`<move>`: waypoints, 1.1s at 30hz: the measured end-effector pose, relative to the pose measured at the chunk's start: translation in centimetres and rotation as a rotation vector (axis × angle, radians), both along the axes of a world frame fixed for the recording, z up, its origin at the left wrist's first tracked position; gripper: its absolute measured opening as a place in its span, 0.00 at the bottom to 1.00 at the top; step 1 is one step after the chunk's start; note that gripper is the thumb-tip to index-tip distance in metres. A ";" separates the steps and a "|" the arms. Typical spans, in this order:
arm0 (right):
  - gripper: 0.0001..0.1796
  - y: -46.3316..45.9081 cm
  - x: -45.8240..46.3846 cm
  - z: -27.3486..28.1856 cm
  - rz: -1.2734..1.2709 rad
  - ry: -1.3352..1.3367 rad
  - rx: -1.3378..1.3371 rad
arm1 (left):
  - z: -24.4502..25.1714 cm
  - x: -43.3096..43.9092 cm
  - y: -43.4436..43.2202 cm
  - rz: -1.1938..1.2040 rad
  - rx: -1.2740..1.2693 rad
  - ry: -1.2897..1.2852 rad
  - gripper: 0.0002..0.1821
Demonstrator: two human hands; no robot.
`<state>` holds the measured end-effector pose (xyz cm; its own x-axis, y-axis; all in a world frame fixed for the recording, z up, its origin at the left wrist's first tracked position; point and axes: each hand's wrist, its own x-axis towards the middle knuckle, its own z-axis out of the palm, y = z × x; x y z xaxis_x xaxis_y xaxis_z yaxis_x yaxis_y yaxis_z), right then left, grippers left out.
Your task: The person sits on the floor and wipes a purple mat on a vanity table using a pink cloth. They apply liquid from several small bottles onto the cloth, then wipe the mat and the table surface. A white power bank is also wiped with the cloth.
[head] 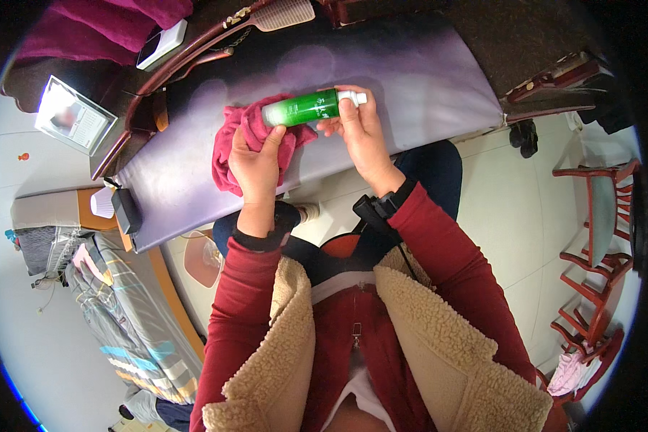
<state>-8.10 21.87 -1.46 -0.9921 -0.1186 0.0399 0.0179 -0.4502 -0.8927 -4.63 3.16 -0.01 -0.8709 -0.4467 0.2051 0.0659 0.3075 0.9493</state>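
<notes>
A green pump bottle [308, 108] with a white nozzle and a paler base lies sideways between my hands, above the purple table cover [426, 81]. My right hand [359, 124] grips it near the nozzle end, the thumb across the collar. A bunched pink cloth [229, 146] is held in my left hand [256, 162] against the bottle's pale base, with my thumb at its lower edge. Part of the cloth hangs behind the bottle. Writing shows on the bottle's side.
A carved wooden frame [140, 102] edges the table's left side. Near it stand a lit photo panel [74, 114], a white device [162, 44] and a black box [125, 209]. A fly swatter [284, 14] lies at the back. Wooden chairs [599, 216] stand right; a bed [135, 318] is left.
</notes>
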 end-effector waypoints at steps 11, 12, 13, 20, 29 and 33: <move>0.18 -0.1 0.7 -0.3 -0.094 0.074 0.002 | 0.9 -0.5 0.3 0.025 -0.207 -0.063 0.20; 0.18 -0.1 0.6 -0.4 -0.120 0.013 0.056 | 1.4 -0.3 -0.3 -0.027 -0.053 -0.130 0.18; 0.18 0.0 0.5 -0.4 -0.105 0.043 0.035 | 2.1 -0.3 -1.0 -0.060 0.126 -0.121 0.14; 0.18 3.6 -0.6 0.8 -0.280 0.021 0.301 | 7.1 0.0 -8.3 -0.251 0.211 0.062 0.27; 0.16 5.2 -0.7 0.2 -0.251 0.015 0.248 | 2.7 -3.5 -7.5 -0.546 -1.171 -0.375 0.43; 0.16 5.2 -0.6 0.0 -0.222 0.064 0.268 | 0.3 -10.7 -6.5 -0.610 -1.381 -0.396 0.43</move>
<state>-8.72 27.05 -1.43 -0.9914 0.0853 0.0993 -0.1138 -0.1860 -0.9759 -15.30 -3.34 0.24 -0.9393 0.3157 -0.1343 0.3246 0.9445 -0.0498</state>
